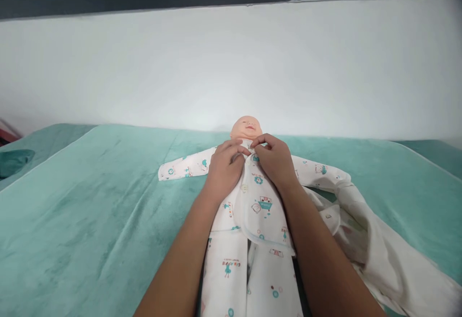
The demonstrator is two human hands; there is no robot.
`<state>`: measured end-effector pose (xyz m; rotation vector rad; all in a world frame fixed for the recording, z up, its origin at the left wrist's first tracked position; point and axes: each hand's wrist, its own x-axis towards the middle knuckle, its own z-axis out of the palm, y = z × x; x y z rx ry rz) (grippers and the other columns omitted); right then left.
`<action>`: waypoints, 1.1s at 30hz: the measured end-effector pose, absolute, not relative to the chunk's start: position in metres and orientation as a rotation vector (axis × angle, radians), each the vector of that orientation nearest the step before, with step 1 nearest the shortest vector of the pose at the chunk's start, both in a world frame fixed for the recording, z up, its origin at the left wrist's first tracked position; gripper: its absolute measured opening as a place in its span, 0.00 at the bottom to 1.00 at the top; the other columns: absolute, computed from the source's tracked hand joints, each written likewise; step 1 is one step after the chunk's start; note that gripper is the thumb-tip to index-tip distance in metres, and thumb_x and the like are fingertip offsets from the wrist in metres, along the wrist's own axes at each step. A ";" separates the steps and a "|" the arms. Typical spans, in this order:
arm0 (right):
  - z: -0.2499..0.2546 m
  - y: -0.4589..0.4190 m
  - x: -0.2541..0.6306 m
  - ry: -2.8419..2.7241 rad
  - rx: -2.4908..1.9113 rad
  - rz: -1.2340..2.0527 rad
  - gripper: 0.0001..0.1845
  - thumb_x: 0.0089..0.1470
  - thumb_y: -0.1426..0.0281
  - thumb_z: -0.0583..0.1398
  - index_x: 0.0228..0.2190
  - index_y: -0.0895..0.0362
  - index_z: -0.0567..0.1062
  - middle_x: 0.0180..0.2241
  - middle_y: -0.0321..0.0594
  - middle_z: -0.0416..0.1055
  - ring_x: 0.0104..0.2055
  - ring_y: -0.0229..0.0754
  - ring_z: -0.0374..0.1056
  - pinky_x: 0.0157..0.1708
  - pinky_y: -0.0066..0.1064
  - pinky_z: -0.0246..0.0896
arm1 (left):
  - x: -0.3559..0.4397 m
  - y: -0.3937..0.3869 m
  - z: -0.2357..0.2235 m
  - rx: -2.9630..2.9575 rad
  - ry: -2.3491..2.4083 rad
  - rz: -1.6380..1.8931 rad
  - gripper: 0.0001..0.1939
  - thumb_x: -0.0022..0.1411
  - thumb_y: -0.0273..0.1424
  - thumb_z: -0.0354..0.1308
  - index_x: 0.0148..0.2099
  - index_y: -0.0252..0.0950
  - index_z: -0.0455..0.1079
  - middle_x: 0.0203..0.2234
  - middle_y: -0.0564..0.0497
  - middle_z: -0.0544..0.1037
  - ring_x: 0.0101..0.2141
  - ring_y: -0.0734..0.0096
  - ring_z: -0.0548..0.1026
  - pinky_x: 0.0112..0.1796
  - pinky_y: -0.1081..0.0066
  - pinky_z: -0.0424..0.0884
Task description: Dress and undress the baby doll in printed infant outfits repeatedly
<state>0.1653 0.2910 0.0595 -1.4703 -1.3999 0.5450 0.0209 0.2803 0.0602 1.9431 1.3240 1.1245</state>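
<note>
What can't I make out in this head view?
Head view:
- Printed shirt, near the collar: partly hidden by the left hand and right hand; their grip is unclear.
- Printed lower garment: lower end cut off by the bottom edge.
- White cloth: partly behind the right forearm, cut off by the right edge.

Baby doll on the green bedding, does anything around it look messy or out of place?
Mildly: a white cloth lies crumpled to the right of the baby doll, and the printed top sits uneven, its overlapping front flap reaching lower than the other panel. I see no spill or damage.
</note>
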 end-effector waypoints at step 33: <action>0.072 0.273 0.171 -1.557 -1.205 0.915 0.08 0.51 0.62 0.62 0.30 0.54 0.73 0.20 0.30 0.61 0.22 0.33 0.51 0.23 0.28 0.44 | 0.001 0.270 0.043 1.873 0.979 1.176 0.04 0.65 0.33 0.57 0.37 0.40 0.71 0.58 0.49 0.70 0.60 0.62 0.65 0.62 0.57 0.57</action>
